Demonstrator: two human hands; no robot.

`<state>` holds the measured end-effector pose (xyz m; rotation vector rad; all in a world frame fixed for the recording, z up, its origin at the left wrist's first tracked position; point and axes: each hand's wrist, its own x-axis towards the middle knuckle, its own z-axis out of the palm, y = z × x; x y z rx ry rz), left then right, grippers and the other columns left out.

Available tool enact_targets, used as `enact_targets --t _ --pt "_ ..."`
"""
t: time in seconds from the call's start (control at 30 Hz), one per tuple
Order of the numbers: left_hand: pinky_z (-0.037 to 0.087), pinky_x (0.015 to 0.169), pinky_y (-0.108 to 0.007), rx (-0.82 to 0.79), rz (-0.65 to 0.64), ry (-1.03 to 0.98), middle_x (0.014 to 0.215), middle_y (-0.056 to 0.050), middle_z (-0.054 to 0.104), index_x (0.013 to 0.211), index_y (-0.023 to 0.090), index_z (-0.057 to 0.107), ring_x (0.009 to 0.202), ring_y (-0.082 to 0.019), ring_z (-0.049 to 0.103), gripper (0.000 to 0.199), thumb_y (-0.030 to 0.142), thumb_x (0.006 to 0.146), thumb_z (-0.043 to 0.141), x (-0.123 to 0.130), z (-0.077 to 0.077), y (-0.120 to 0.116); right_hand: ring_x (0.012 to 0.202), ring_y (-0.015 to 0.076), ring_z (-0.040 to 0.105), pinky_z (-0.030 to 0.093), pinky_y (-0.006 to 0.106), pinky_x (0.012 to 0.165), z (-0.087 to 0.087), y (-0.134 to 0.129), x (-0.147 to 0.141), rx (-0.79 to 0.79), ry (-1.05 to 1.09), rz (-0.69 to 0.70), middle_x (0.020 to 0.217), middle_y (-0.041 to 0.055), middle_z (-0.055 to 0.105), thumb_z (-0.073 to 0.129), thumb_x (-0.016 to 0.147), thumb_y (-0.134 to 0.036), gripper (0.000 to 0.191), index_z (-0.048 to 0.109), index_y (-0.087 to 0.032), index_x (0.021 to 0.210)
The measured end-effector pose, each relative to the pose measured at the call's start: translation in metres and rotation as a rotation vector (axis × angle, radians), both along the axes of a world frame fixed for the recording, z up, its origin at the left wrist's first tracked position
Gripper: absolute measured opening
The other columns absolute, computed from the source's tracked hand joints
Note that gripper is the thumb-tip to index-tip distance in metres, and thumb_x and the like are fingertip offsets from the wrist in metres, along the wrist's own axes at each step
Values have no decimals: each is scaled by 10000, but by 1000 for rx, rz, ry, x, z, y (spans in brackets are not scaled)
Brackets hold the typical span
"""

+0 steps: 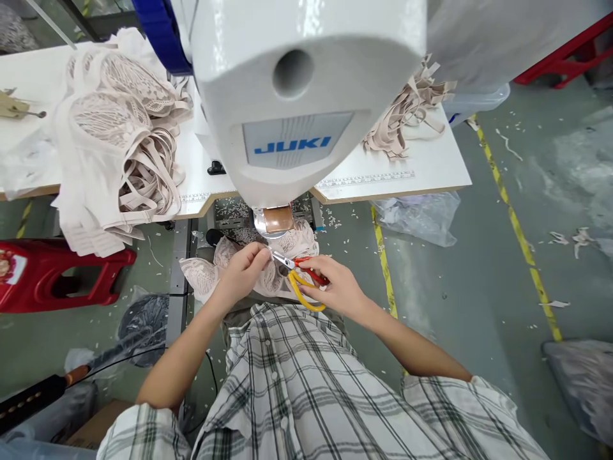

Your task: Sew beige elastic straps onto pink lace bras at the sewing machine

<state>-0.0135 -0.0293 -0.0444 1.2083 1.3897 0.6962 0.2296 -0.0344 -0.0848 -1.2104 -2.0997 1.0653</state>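
Note:
My right hand (339, 287) grips a pair of scissors (306, 280) with one red and one yellow handle. Their metal blades point left, close to the fingertips of my left hand (245, 273). Thumb and forefinger of that hand are pinched together on a small whitish bit that I cannot make out. Under and around both hands lies a pale pink lace bra (198, 276), over my lap and up against the sewing machine. Directly above it is the round metal end of the machine (274, 222), with a copper-coloured plate.
The white JUKI sewing machine head (306, 115) looms in front. Lace bras (105, 121) are piled on the white table (383, 182) at left, pale straps (402, 121) at right. A red stool (57, 275) stands left; plastic bags (421, 217) and scraps lie on the floor.

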Motion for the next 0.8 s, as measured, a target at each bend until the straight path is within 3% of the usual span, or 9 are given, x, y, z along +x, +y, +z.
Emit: enact_targets --t 0.1,0.3,0.47,0.8 --pt "348 601 -248 24 -24 6 702 25 473 752 203 493 626 -119 418 301 390 982 444 0 -1 0 924 220 688 552 366 781 -8 -5 -2 -1 44 -34 1104 42 725 714 850 -336 330 639 -301 1170" --pt "355 588 -242 11 66 -11 724 21 491 863 208 571 641 -124 439 262 418 982 467 -3 3 0 737 178 653 535 335 664 -16 -9 -4 -17 134 -113 1039 40 712 720 806 -289 347 621 -301 1139" --pt "361 586 -227 35 110 20 719 19 541 809 202 570 622 -110 454 303 449 974 511 -9 10 2 895 228 663 546 367 734 -13 -13 -6 43 188 -95 1129 84 670 719 707 -283 490 545 -271 1165" --pt "362 552 -215 -21 88 99 750 3 640 873 187 670 597 -103 486 292 447 952 563 -8 20 6 859 208 648 544 350 730 -9 -6 -30 0 138 -75 1121 65 678 746 680 -287 529 567 -267 1177"
